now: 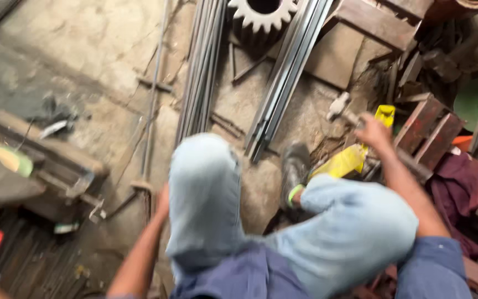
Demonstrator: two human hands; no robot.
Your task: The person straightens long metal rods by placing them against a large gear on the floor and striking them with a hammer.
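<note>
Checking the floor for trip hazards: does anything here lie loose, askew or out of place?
Yes. Long metal strips and thin rods lie loose across the cracked concrete floor, right by the person's shoe. A large gear sits among them. Scrap is heaped untidily near the right hand, which holds a hammer.

Pale, washed-out blue denim trousers [211, 194] lie over a dusty grey-brown concrete floor [84, 44], below them a darker blue shirt [239, 277]. A bright yellow plastic piece [345, 160] glows beside rust-red steel blocks [430, 130] and a maroon cloth [460, 188]. The long steel strips [200, 66] are plain dull grey.
</note>
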